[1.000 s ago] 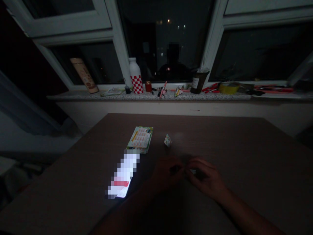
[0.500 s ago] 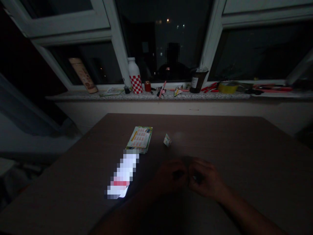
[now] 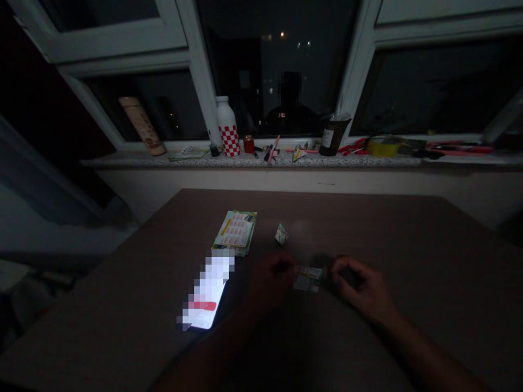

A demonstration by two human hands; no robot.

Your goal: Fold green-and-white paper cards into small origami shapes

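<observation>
A small printed paper piece (image 3: 307,279) with green and white areas extends to the right from my left hand (image 3: 273,280). My left hand's fingers are closed on its left end. My right hand (image 3: 362,286) is just right of the paper, apart from it, with its fingers curved and nothing visible in them. Beyond my left hand, a small folded paper shape (image 3: 281,234) stands on the dark table. Left of it lies a stack of printed sheets (image 3: 235,231). In the dim light, finger details are hard to see.
A phone with a lit screen (image 3: 206,296) lies left of my left forearm. On the windowsill (image 3: 183,162) stand a tan flask (image 3: 143,128), a checkered bottle (image 3: 227,128), a small red jar (image 3: 248,144), a drink cup (image 3: 332,136) and a yellow roll (image 3: 383,147).
My hands were together, with the paper hidden between them. The right hand has drawn away to the right and my left hand slightly left, leaving the paper exposed in the left.
</observation>
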